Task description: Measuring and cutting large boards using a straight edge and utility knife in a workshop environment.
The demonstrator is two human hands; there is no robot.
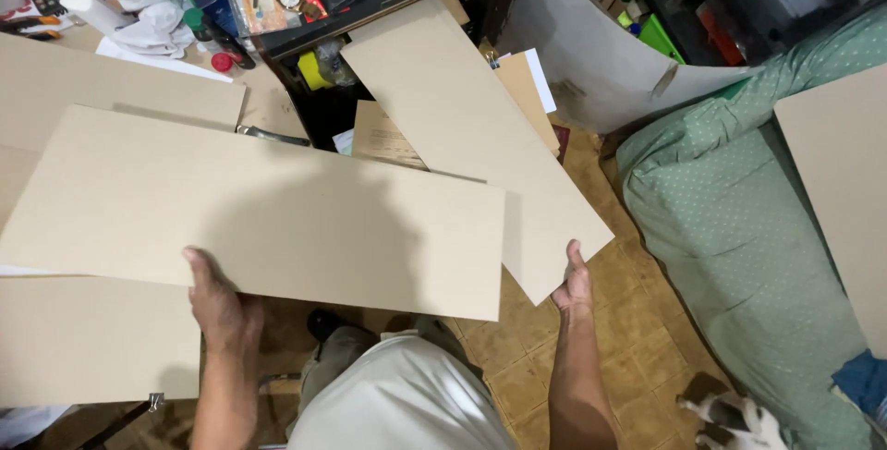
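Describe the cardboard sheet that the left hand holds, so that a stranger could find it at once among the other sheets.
Start from the green dotted cushion on the right and look left across the tiled floor. The wide cardboard sheet lies in the picture's middle, the left hand gripping its near edge. Unlike the narrower sheet slanting beneath it, it lies on top and is the widest.

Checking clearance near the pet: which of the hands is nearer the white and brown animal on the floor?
Right. The right hand grips a cardboard sheet above the animal; the left hand is across the lap.

Left hand (222,307) and right hand (575,285) hold cardboard sheets (268,210) above the tiled floor (637,339).
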